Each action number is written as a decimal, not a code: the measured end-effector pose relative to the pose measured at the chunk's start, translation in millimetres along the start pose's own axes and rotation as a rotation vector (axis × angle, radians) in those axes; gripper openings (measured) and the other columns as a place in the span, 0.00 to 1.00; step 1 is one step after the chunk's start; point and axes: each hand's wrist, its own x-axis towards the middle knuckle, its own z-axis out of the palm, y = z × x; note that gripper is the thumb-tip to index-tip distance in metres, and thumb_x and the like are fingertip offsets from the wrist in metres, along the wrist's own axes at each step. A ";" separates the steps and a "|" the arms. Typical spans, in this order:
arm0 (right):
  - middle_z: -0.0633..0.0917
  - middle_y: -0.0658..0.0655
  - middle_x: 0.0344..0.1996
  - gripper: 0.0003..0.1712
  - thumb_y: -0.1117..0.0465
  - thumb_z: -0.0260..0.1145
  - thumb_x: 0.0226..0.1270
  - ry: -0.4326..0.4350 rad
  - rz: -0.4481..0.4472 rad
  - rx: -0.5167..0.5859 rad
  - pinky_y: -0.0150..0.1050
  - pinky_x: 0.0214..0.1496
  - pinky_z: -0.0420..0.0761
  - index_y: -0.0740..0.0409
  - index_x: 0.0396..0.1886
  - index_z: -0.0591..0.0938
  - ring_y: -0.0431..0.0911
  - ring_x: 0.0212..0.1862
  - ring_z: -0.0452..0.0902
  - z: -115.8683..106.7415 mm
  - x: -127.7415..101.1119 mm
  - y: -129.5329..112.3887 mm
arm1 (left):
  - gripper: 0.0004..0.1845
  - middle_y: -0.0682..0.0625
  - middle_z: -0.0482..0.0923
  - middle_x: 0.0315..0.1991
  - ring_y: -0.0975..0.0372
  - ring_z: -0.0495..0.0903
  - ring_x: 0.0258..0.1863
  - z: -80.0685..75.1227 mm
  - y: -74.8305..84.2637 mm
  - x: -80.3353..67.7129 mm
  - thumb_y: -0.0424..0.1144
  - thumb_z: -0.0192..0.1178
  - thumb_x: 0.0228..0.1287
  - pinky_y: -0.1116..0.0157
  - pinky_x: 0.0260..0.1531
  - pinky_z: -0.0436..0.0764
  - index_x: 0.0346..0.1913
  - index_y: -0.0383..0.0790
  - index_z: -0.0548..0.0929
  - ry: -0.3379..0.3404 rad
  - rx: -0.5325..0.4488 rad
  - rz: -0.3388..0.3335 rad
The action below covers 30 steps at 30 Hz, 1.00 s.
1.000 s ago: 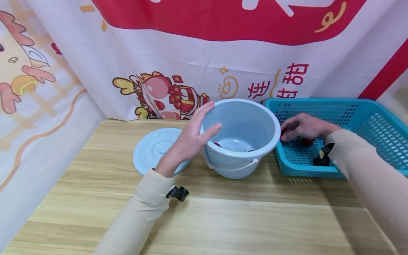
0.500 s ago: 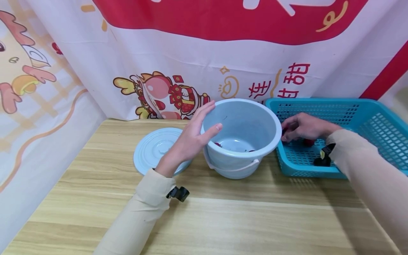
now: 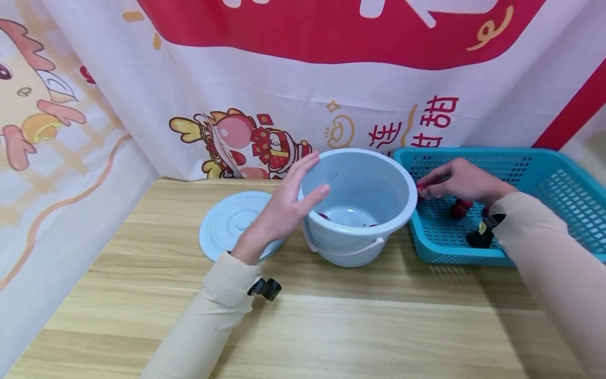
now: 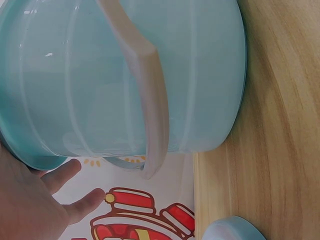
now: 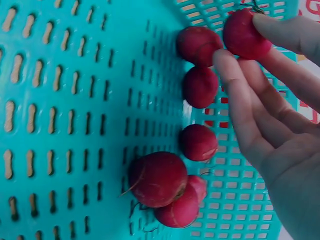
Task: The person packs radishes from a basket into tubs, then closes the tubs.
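In the head view my left hand (image 3: 288, 202) lies along the left rim of a light blue bucket (image 3: 345, 247), fingers extended and thumb over the rim. A few small dark red bits show on the bucket's floor. My right hand (image 3: 466, 181) is inside the left end of a turquoise basket (image 3: 464, 256). Thumb and fingers pinch a red radish (image 5: 245, 35), seen best in the right wrist view. Several other radishes (image 5: 157, 179) lie in the basket beneath and beside that hand. The bucket's pale handle (image 4: 152, 95) hangs down its side.
A round light blue lid (image 3: 227, 223) lies on the wooden table (image 3: 331, 331) left of the bucket, partly behind my left forearm. Behind everything hangs a printed white and red cloth (image 3: 265, 73). The basket stands close against the bucket's right side.
My right hand has risen slightly within the basket, a radish now visible at its fingertips. More radishes show beneath it. The left hand and bucket have stayed put.
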 end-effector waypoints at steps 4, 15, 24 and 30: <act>0.84 0.65 0.66 0.30 0.43 0.73 0.71 0.074 0.014 0.029 0.56 0.56 0.84 0.50 0.68 0.85 0.61 0.65 0.74 -3.5 -3.0 -4.5 | 0.40 0.57 0.50 0.87 0.58 0.52 0.86 0.6 -0.9 -0.1 0.59 0.54 0.76 0.41 0.81 0.62 0.85 0.49 0.59 0.000 -0.001 0.003; 0.80 0.61 0.71 0.41 0.37 0.76 0.64 0.231 -0.017 0.121 0.46 0.51 0.91 0.43 0.74 0.79 0.62 0.70 0.73 -19.1 -18.0 -26.0 | 0.41 0.58 0.50 0.87 0.58 0.52 0.86 2.2 -0.8 0.1 0.59 0.55 0.76 0.41 0.80 0.64 0.85 0.49 0.59 -0.003 -0.015 0.012; 0.86 0.56 0.62 0.37 0.39 0.76 0.64 0.398 -0.153 0.117 0.25 0.42 0.86 0.42 0.72 0.81 0.45 0.57 0.82 -18.6 -24.4 -63.4 | 0.40 0.59 0.49 0.87 0.58 0.52 0.86 0.2 0.3 -0.6 0.59 0.54 0.76 0.40 0.80 0.64 0.85 0.50 0.59 -0.003 -0.007 0.001; 0.87 0.59 0.58 0.31 0.47 0.76 0.68 0.451 -0.255 0.051 0.18 0.41 0.80 0.46 0.69 0.84 0.46 0.53 0.84 -8.6 -21.3 -87.4 | 0.41 0.60 0.49 0.87 0.58 0.52 0.86 -0.6 -0.2 -0.5 0.59 0.55 0.76 0.40 0.80 0.63 0.85 0.51 0.59 -0.004 -0.015 -0.004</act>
